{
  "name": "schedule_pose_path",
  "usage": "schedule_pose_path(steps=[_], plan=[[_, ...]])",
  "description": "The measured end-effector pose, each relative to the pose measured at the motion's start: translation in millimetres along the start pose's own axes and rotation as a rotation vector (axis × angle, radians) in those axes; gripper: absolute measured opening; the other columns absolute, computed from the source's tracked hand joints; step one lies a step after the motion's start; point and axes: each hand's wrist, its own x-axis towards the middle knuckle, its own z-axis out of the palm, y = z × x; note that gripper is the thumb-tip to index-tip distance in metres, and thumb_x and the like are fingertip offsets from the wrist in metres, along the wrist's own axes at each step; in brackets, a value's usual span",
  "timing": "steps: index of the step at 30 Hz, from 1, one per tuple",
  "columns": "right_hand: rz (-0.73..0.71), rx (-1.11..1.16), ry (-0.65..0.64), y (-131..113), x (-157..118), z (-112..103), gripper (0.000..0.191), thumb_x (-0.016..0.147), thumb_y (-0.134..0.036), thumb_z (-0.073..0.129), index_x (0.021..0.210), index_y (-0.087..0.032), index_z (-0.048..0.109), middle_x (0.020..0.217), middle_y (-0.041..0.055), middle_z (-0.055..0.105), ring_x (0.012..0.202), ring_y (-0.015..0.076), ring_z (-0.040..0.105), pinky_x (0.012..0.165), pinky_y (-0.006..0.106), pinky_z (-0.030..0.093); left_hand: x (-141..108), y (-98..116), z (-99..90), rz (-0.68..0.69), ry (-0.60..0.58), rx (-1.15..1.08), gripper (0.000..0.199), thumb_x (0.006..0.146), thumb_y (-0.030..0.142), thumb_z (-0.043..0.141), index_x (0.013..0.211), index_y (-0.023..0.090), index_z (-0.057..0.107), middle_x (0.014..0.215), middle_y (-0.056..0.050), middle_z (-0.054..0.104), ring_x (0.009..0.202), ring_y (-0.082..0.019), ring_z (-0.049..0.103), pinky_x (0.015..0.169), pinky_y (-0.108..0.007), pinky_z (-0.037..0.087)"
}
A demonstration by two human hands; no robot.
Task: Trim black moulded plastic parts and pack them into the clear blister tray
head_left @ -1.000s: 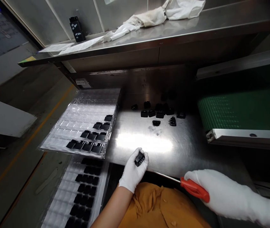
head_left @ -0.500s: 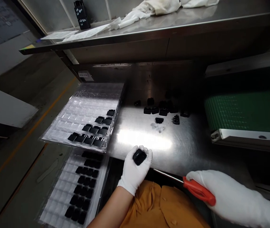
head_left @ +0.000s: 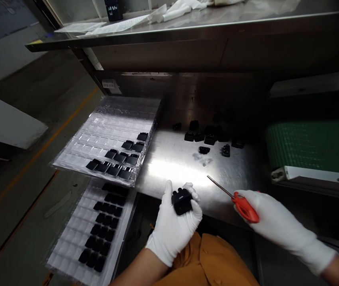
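Observation:
My left hand [head_left: 177, 222], in a white glove, holds a black plastic part [head_left: 182, 201] with its knobbed end facing up, over the table's front edge. To the right, my gloved right hand [head_left: 263, 208] is wrapped round the red handle of a tool [head_left: 246, 207]. The tool's thin metal shaft points up and left over the steel table [head_left: 169, 153], apart from the part. Several similar black parts [head_left: 210, 139] lie farther back on the table. Small clear pieces [head_left: 202, 159] are in front of them.
At the left, a clear-wrapped tray [head_left: 80, 139] holds several black pieces, and a lower tray [head_left: 68, 238] holds more. A green conveyor [head_left: 312, 143] stands at the right. A metal shelf [head_left: 187, 29] with papers and cloths crosses above.
The black part in my left hand has turned and now shows its knobs. My right hand has moved up with the tool, whose tip has come away from my left hand. The view has shifted slightly.

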Motion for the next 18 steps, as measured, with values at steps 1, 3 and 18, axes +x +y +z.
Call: schedule_pose_path(steps=[1,3,18], plan=[[-0.012,-0.010,-0.023,1,6,9,0.007,0.078,-0.023,0.053,0.074,-0.026,0.057,0.067,-0.0008,0.067,0.060,0.0168,0.060,0.062,0.028,0.042,-1,0,-1.6,0.003,-0.035,0.060,0.044,0.092,0.052,0.054,0.109,0.012,0.058,0.091,-0.005,0.061,0.079,-0.014,0.063,0.064,-0.021,0.055],[-0.027,-0.037,-0.045,1,18,25,0.008,0.083,-0.024,0.051,0.077,-0.025,0.057,0.070,0.0013,0.068,0.064,0.0190,0.062,0.065,0.030,0.041,-2,1,-4.6,0.020,-0.077,0.184,0.053,0.088,0.060,0.054,0.109,0.012,0.059,0.090,-0.005,0.060,0.076,-0.014,0.061,0.057,-0.019,0.050],[-0.113,0.067,0.109,28,38,107,0.062,0.079,-0.048,0.067,0.130,-0.020,0.048,0.117,0.0140,0.064,0.103,0.0306,0.060,0.093,0.043,0.045,-8,-2,-0.6,0.069,-0.079,0.458,0.063,0.079,0.073,0.056,0.101,0.014,0.063,0.080,-0.006,0.059,0.066,-0.015,0.059,0.048,-0.017,0.031]])
